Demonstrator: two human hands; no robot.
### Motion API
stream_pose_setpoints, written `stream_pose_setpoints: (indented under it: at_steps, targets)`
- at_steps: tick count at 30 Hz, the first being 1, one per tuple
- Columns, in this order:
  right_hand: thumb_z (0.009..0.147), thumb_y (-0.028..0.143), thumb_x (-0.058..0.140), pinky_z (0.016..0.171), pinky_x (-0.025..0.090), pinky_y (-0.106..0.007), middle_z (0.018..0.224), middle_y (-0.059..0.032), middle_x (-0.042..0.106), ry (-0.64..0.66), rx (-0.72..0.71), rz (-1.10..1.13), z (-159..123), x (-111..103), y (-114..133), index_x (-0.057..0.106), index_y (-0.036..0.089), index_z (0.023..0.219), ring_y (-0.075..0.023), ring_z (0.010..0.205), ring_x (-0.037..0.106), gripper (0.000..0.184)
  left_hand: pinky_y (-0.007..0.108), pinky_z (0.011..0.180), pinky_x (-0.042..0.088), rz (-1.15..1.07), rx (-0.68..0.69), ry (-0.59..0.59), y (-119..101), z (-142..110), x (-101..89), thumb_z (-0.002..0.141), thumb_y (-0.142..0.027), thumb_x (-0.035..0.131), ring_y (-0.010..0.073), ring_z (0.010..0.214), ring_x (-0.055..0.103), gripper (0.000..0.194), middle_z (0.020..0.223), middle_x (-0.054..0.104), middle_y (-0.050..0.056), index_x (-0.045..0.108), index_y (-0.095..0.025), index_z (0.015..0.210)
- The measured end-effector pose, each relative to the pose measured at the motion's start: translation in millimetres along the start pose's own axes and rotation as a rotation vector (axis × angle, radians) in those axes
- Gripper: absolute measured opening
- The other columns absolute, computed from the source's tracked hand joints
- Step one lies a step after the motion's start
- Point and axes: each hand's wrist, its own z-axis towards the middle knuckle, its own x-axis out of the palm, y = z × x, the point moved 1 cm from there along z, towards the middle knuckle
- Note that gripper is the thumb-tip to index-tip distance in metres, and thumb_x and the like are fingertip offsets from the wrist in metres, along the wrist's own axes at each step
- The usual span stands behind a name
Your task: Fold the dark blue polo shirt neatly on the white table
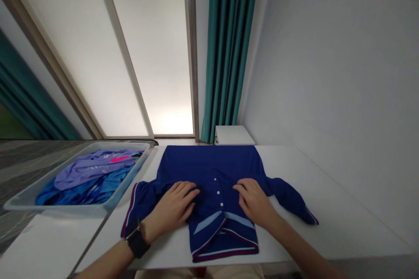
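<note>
A navy blue polo shirt lies spread on the white table, its collar toward me. The collar has light blue bands and white and red edging. Several white buttons run down the placket between my hands. My left hand rests on the shirt left of the buttons, fingers spread and somewhat bent. On the other side, my right hand touches the fabric with curved fingers and the thumb apart. One sleeve stretches out to the right; the other sleeve lies partly under my left forearm.
A clear plastic bin with purple and blue clothes stands at the left. Beyond the white table are a small white cabinet, a teal curtain and frosted sliding doors. A white wall borders the right side.
</note>
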Motion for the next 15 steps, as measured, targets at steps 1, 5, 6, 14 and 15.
stream_pose_setpoints:
  at_steps: [1,5,6,14,15]
  targets:
    - [0.088,0.01,0.042,0.1,0.041,-0.045,0.117,-0.012,0.059,0.028,-0.021,0.014,-1,6,11,0.059,0.018,0.119,-0.0263,0.114,0.052,0.037,0.045,0.108,0.037,-0.011,0.019,0.016,-10,0,8.5,0.093,-0.023,0.046,0.0261,0.127,0.046,0.045,0.139,0.051,0.01,0.046,-0.024,0.138]
    - [0.091,0.017,0.045,0.112,0.033,-0.049,0.141,-0.0112,0.048,0.145,-0.042,0.031,-15,19,34,0.044,0.022,0.14,-0.0259,0.133,0.04,0.049,0.05,0.115,0.029,-0.03,0.1,0.092,-28,-9,29.4,0.095,-0.029,0.047,0.0268,0.139,0.036,0.062,0.155,0.034,0.009,0.024,-0.026,0.152]
    - [0.092,0.019,0.045,0.113,0.032,-0.049,0.142,-0.0104,0.047,0.167,-0.043,0.035,-18,20,35,0.041,0.023,0.142,-0.0252,0.135,0.039,0.05,0.05,0.116,0.028,-0.031,0.106,0.099,-27,-11,29.9,0.095,-0.031,0.048,0.0267,0.139,0.035,0.064,0.155,0.034,0.009,0.022,-0.026,0.153]
    - [0.097,0.029,0.039,0.112,0.03,-0.05,0.139,-0.0173,0.051,0.062,0.193,-0.133,25,29,-7,0.049,0.013,0.138,-0.028,0.131,0.043,0.045,0.048,0.109,0.034,0.159,-0.321,-0.049,35,26,26.2,0.097,-0.043,0.042,0.031,0.129,0.046,0.053,0.14,0.053,0.015,0.044,-0.017,0.143]
    - [0.097,0.031,0.039,0.111,0.031,-0.05,0.138,-0.0185,0.052,0.061,0.228,-0.161,33,34,-14,0.05,0.012,0.137,-0.0287,0.131,0.044,0.046,0.048,0.106,0.037,0.181,-0.366,-0.029,44,31,30.4,0.097,-0.044,0.041,0.0316,0.126,0.049,0.051,0.135,0.056,0.015,0.048,-0.017,0.14]
